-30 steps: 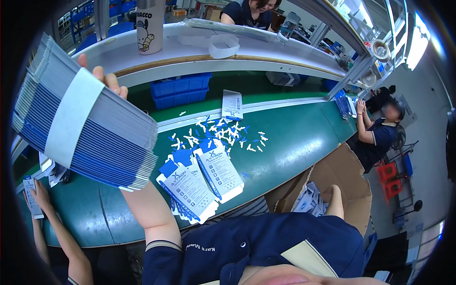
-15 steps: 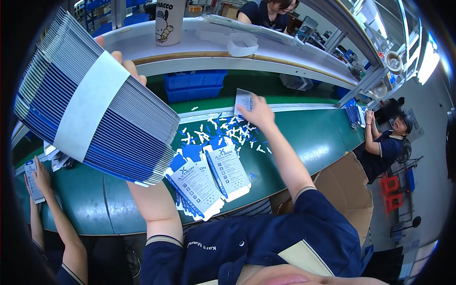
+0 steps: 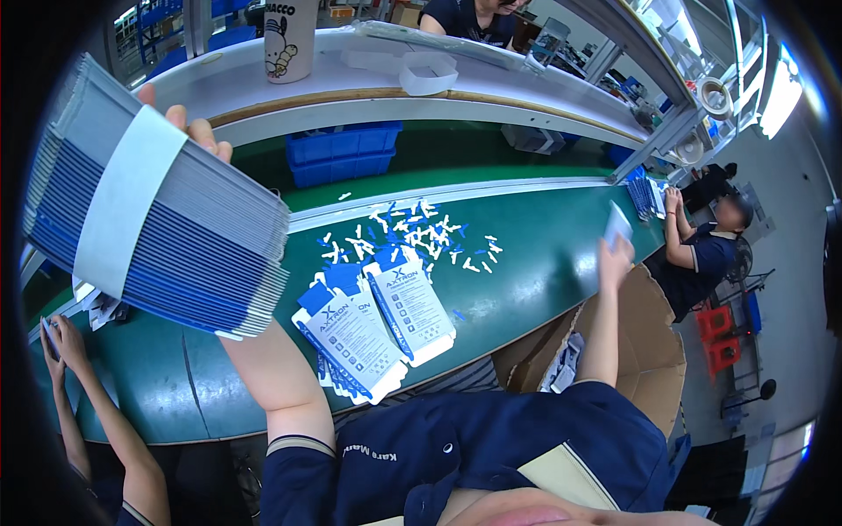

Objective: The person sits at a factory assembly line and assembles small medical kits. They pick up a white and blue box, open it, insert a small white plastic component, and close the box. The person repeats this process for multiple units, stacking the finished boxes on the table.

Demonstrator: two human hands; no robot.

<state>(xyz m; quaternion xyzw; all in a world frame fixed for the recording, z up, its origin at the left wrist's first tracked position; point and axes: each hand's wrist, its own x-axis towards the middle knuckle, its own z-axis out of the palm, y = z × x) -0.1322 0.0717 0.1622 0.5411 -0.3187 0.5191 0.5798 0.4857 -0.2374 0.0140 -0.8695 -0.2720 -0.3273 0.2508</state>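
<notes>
My left hand is raised at the upper left, its fingers wrapped around a thick stack of flat blue-and-white cartons. A white band circles the stack and hides part of it. Out to the right, my right hand grips a single flat pale carton above the green table, near its front edge. Several flat printed cartons lie fanned in front of me. Just beyond them is a scatter of small white and blue cut scraps.
An open cardboard box with pale pieces inside stands by the table's front edge. Behind the table are a blue bin and a shelf with a cup and a white strip loop. Co-workers' hands work at left; another person is at right.
My right hand has moved right with the pale carton, from behind the scraps to near the cardboard box. The banded stack in my left hand has shifted slightly left in view.
</notes>
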